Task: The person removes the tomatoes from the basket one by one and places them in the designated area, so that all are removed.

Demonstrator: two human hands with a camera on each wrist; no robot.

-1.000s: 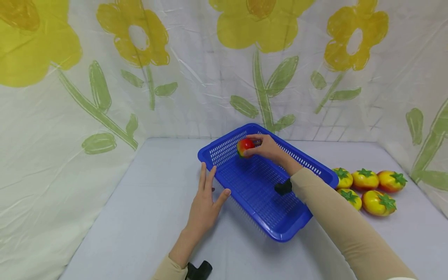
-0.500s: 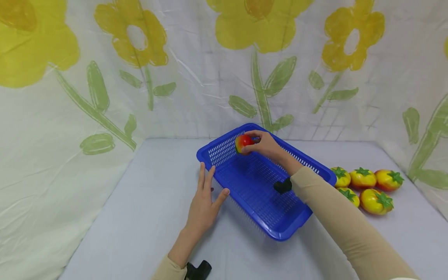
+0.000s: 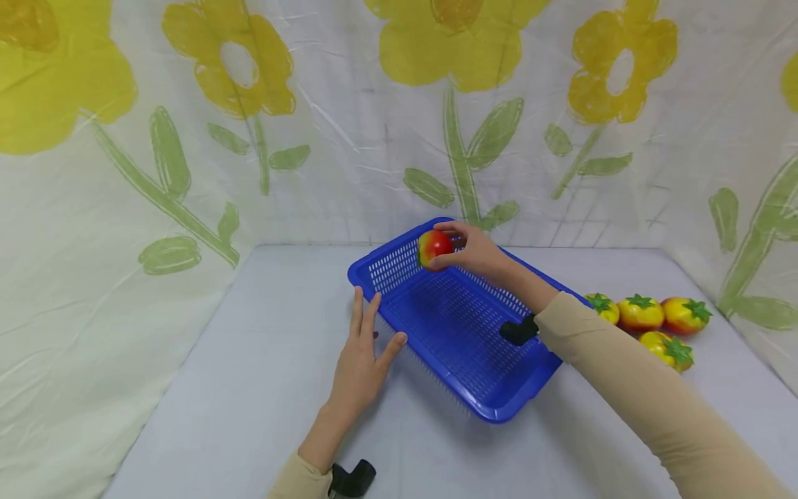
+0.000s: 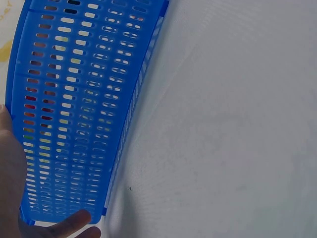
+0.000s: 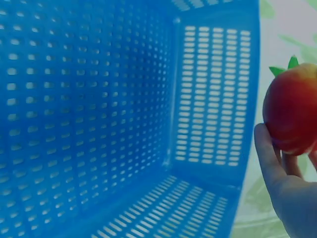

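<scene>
A blue plastic mesh basket (image 3: 450, 382) sits slantwise on the table. Over its far left part, my right hand (image 3: 479, 255) holds a red-and-yellow persimmon (image 3: 432, 249) between thumb and fingers. The right wrist view shows this persimmon (image 5: 292, 109) overlapping the backdrop past the basket's end wall, its green leafy top turned up. My left hand (image 3: 357, 374) touches the basket's near left side with spread, mostly straight fingers, the thumb at the rim. In the left wrist view, fingers (image 4: 74, 224) show at the bottom corner of the basket's slotted side wall (image 4: 74, 114).
Several more yellow-red persimmons (image 3: 640, 313) with green tops lie right of the basket, partly hidden by the right sleeve (image 3: 636, 381). A white tablecloth (image 3: 249, 374) covers the table. Behind stands a curtain (image 3: 349, 138) printed with yellow flowers.
My right hand has lifted the persimmon somewhat higher over the basket. The right forearm has shifted right and now hides one of the persimmons on the table. My left hand stays put.
</scene>
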